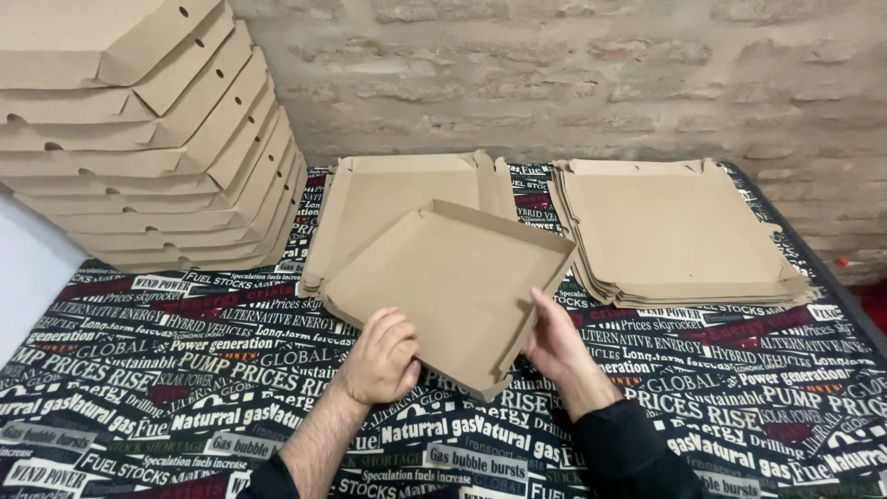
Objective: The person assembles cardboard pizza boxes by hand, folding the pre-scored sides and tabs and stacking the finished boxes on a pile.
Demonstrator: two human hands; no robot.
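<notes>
The half-folded cardboard box (453, 286) tilts above the desk (185, 370), its long axis running from 8 to 2 o'clock; the left hand (381, 356) pinches its near corner and the right hand (554, 342) grips the 4 o'clock wall, both equally near. At 1 o'clock lie 2 piles of flat blanks (674, 231), at 10 o'clock a stack of finished boxes (148, 139), before a brick wall (573, 74).

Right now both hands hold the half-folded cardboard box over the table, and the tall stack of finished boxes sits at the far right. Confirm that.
Not quite. The head view shows the tall stack of finished boxes at the far left; the right side holds a pile of flat blanks. The rest stands: the left hand and right hand hold the half-folded cardboard box over the table.
</notes>
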